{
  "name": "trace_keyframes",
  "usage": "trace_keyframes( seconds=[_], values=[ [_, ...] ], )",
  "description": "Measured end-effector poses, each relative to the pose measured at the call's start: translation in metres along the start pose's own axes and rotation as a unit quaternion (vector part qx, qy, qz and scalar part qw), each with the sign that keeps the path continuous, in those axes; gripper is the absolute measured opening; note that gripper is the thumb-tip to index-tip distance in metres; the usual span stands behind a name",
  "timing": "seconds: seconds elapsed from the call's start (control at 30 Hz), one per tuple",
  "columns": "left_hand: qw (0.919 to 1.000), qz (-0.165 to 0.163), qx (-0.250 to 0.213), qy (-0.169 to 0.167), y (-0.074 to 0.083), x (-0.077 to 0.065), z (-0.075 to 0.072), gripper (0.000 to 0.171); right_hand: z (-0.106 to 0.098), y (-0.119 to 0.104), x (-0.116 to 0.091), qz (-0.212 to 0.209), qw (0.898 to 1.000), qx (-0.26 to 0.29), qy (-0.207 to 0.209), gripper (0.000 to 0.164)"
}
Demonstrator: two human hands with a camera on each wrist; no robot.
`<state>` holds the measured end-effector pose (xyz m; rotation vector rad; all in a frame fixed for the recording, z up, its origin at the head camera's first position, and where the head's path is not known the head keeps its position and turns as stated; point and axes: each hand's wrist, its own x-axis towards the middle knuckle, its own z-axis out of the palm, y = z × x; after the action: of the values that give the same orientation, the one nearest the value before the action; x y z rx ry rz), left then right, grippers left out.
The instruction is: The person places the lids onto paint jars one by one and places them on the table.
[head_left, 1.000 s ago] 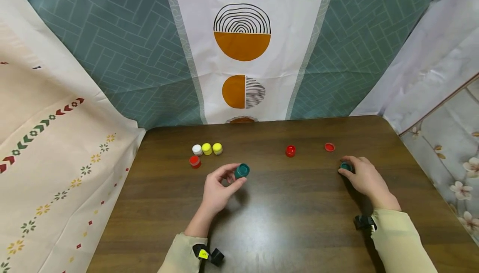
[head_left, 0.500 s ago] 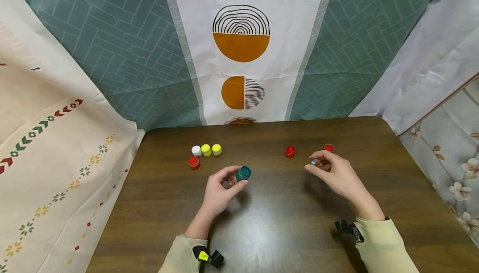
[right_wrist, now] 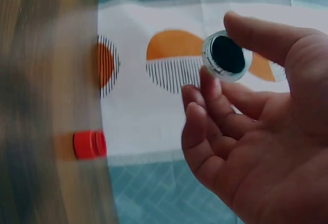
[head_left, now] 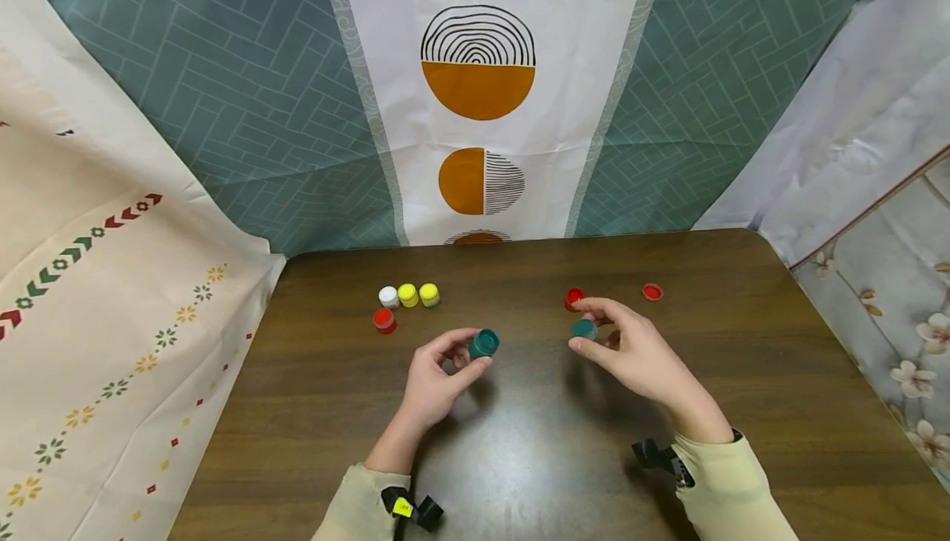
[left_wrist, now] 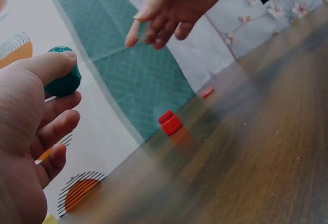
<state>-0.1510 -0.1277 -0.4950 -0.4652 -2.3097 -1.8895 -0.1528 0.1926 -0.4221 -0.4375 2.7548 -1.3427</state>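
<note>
My left hand holds a small dark green paint pot between thumb and fingers, above the table; its top looks uncovered and tilts toward the head camera. The same pot sits at the thumb in the left wrist view. My right hand pinches a small round lid, green with a clear rim. In the right wrist view the lid shows a dark green face. Behind the right fingertips stands an uncovered red paint pot, partly hidden in the head view.
A loose red lid lies farther right on the brown wooden table. At the back left stand a white-topped pot, two yellow-topped pots and a red pot. Patterned cloths hang behind and at the sides.
My right hand has lifted the green lid off the table at the right and carried it left, toward the left hand. The left hand stays almost still with the green pot.
</note>
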Motion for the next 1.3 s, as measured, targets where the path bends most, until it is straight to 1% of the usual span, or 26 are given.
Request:
trace_keyframes(
  seconds=[0.07, 0.17, 0.23, 0.43, 0.57, 0.67, 0.8, 0.9, 1.13, 1.3],
  values=[
    [1.0, 0.0, -0.002, -0.007, 0.001, -0.001, 0.002, 0.034, 0.005, -0.005, 0.0, -0.016, 1.0, 0.005, -0.014, 0.045],
    [0.9998, 0.003, -0.004, -0.017, 0.001, -0.003, 0.008, 0.034, 0.015, -0.011, 0.001, -0.035, 0.999, 0.024, -0.031, 0.037],
    [0.9997, 0.005, -0.005, -0.022, 0.003, -0.004, 0.011, 0.034, 0.022, -0.016, 0.003, -0.041, 0.997, 0.045, -0.04, 0.034],
    [0.9992, 0.027, -0.011, -0.028, 0.004, -0.004, 0.017, 0.034, 0.04, -0.025, 0.005, -0.055, 0.991, 0.106, -0.058, 0.037],
    [0.9991, 0.029, -0.018, -0.026, 0.004, -0.004, 0.016, 0.035, 0.047, -0.027, 0.005, -0.076, 0.986, 0.135, -0.067, 0.038],
    [0.9992, 0.028, -0.014, -0.025, 0.003, -0.004, 0.015, 0.034, 0.051, -0.029, 0.004, -0.089, 0.983, 0.141, -0.07, 0.038],
    [0.9991, 0.035, -0.005, -0.025, 0.004, -0.004, 0.014, 0.033, 0.057, -0.03, 0.004, -0.124, 0.983, 0.128, -0.049, 0.037],
    [0.9987, 0.043, 0.001, -0.028, 0.005, -0.004, 0.014, 0.032, 0.059, -0.03, 0.005, -0.145, 0.983, 0.109, -0.03, 0.036],
    [0.9976, 0.059, 0.013, -0.034, 0.004, -0.005, 0.015, 0.03, 0.06, -0.03, 0.002, -0.152, 0.985, 0.076, -0.03, 0.04],
    [0.9972, 0.061, 0.015, -0.039, 0.005, -0.005, 0.014, 0.031, 0.062, -0.03, 0.003, -0.169, 0.984, 0.052, -0.023, 0.045]
  ],
)
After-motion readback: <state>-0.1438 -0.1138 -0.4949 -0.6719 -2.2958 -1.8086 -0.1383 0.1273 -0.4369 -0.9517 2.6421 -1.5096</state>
